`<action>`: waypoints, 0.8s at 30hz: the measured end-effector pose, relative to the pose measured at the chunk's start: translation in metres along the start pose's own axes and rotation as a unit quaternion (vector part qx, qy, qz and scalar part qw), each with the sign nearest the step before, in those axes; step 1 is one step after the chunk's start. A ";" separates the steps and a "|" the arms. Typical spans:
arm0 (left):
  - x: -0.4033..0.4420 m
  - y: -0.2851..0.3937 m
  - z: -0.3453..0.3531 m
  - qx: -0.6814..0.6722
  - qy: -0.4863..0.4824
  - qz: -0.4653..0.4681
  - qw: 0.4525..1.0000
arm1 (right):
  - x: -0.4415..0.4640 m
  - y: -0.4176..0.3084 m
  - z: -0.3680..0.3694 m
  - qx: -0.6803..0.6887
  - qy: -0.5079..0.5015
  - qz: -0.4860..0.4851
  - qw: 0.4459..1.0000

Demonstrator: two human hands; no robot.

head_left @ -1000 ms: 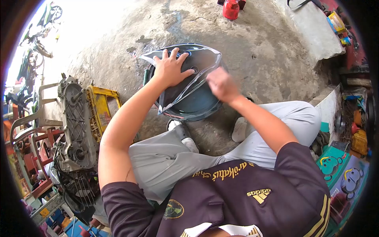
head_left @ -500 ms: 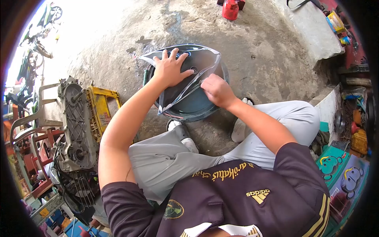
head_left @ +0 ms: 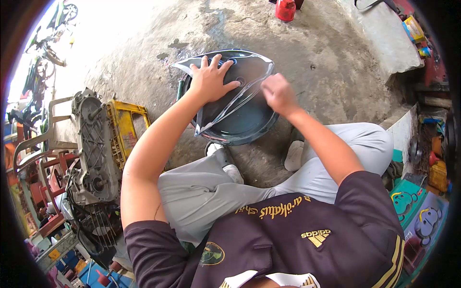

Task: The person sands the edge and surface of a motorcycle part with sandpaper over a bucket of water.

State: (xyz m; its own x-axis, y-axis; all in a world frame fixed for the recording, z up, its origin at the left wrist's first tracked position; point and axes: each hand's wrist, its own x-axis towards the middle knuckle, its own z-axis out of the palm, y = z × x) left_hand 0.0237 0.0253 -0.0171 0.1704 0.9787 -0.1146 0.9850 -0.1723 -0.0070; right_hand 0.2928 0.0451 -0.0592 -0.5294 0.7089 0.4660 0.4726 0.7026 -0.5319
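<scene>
My left hand [head_left: 211, 81] lies with fingers spread on a dark, glossy curved panel [head_left: 249, 69] with pale edges. The panel rests across a round black basin [head_left: 254, 138] that holds water. My right hand [head_left: 280, 93] is curled closed and blurred, at the panel's right edge; whatever its fingers hold, if anything, is hidden. Round holes show in the panel beside my left fingers and thumb.
A yellow crate [head_left: 126, 127] and a metal engine casing [head_left: 93, 144] stand at the left. A red container [head_left: 285, 10] is on the concrete floor ahead. Teal and purple cartoon-printed items [head_left: 406, 199] lie at the right.
My right hand has moved back and forth along the panel's right edge, now up and to the right. My left hand keeps its place on the panel. The view has shifted slightly.
</scene>
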 end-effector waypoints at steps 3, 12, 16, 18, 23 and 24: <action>0.002 0.000 -0.001 0.003 0.015 0.007 1.000 | 0.005 0.003 -0.007 -0.022 -0.027 0.064 0.997; 0.000 -0.001 0.001 -0.002 -0.002 0.001 1.000 | 0.007 0.001 0.000 0.023 -0.028 -0.007 0.999; 0.004 -0.002 0.000 -0.013 -0.004 0.006 1.000 | 0.003 -0.012 0.004 0.019 -0.007 0.022 1.000; 0.005 -0.001 -0.003 -0.016 -0.017 0.002 1.000 | -0.005 -0.031 0.008 0.049 -0.070 -0.047 0.995; 0.001 -0.003 0.002 -0.022 0.002 0.007 1.000 | 0.004 -0.006 0.002 0.027 -0.058 -0.043 0.997; 0.001 -0.003 0.002 -0.022 0.002 0.005 1.000 | 0.009 0.003 -0.001 0.015 -0.028 0.015 0.999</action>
State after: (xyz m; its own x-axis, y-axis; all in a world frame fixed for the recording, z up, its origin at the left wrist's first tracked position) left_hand 0.0207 0.0263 -0.0193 0.1812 0.9772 -0.1107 0.9833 -0.1779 0.0387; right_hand 0.2900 0.0535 -0.0556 -0.5547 0.7245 0.4092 0.4683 0.6783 -0.5662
